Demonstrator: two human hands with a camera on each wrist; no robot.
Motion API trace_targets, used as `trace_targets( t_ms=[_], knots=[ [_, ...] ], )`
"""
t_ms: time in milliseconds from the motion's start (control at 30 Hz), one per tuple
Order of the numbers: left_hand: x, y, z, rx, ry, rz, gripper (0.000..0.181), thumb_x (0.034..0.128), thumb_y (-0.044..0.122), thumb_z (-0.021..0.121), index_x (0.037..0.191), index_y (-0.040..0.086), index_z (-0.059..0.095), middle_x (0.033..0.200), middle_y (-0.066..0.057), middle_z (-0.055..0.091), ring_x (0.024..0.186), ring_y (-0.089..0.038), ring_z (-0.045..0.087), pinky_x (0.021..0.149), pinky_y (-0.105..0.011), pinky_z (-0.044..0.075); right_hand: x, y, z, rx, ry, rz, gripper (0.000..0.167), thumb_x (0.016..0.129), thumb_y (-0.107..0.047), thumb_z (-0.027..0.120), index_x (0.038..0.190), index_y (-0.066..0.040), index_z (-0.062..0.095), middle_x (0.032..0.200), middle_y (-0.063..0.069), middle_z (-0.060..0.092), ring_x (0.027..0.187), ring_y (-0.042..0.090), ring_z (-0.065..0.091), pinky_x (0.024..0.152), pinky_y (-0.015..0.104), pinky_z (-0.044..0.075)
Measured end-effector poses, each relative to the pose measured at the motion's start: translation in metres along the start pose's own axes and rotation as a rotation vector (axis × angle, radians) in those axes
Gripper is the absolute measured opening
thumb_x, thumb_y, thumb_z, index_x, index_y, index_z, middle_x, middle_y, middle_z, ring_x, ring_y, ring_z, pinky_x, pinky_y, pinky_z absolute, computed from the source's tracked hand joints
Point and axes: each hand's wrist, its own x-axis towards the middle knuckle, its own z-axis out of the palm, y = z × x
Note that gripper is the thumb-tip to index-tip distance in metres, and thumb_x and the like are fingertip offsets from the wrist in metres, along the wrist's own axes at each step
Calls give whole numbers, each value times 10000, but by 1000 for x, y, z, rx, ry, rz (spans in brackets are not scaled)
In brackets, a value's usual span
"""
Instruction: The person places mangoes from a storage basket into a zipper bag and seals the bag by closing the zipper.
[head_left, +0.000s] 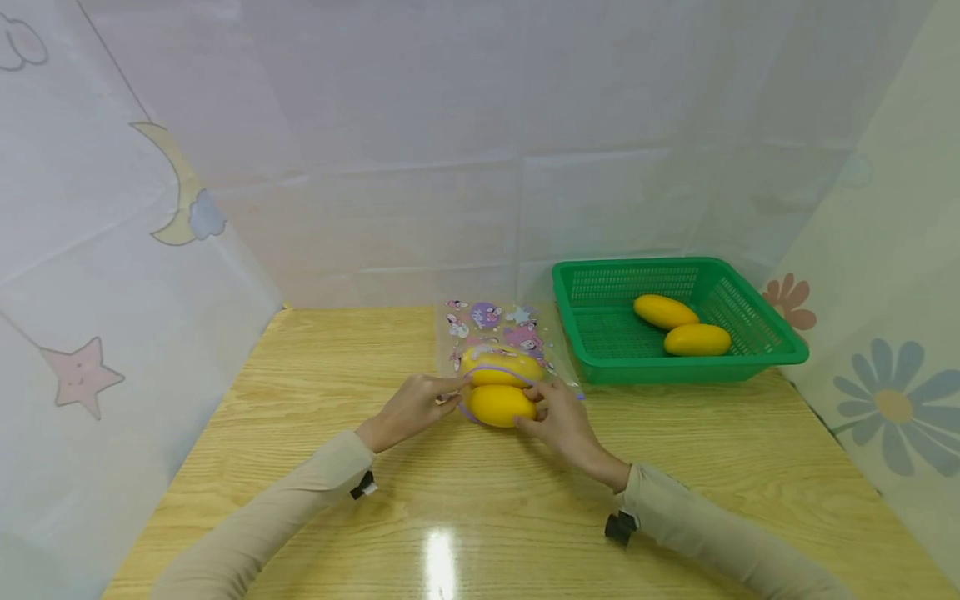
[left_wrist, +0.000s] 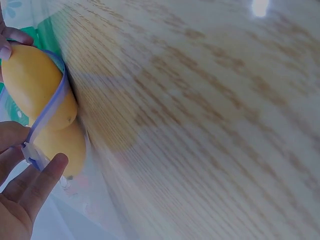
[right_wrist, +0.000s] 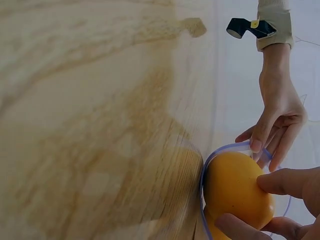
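A clear zip bag (head_left: 486, 317) with pink and purple cartoon prints lies flat-side down on the table, its purple-edged mouth toward me. One yellow mango (head_left: 517, 367) is inside it. A second mango (head_left: 501, 406) sits at the mouth, within the purple rim, partly beyond it. My left hand (head_left: 411, 408) pinches the left side of the bag's rim (left_wrist: 50, 107) between thumb and fingers. My right hand (head_left: 564, 425) holds the second mango by its right end, thumb and fingertips (right_wrist: 280, 181) on its skin.
A green plastic basket (head_left: 682, 371) stands at the back right, close beside the bag. Two more mangoes, one behind (head_left: 665, 312) and one in front (head_left: 697, 340), lie in it. The wooden table (head_left: 360, 350) meets a pale sheet wall at the back.
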Motion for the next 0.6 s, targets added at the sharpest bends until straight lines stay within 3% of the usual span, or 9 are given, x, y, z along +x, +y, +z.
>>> trace_targets(
  t_ms=[600],
  knots=[
    [1,1,-1,-6,-14,19,383,883,-59,702,1260,-66,630,1095,-202,702,841,-230,729,695,-145,555,9,4,3,-27,24,-33,380,803,-51,824,1129,66,666,1089,181,590,799,256,685,661,242,593]
  ],
)
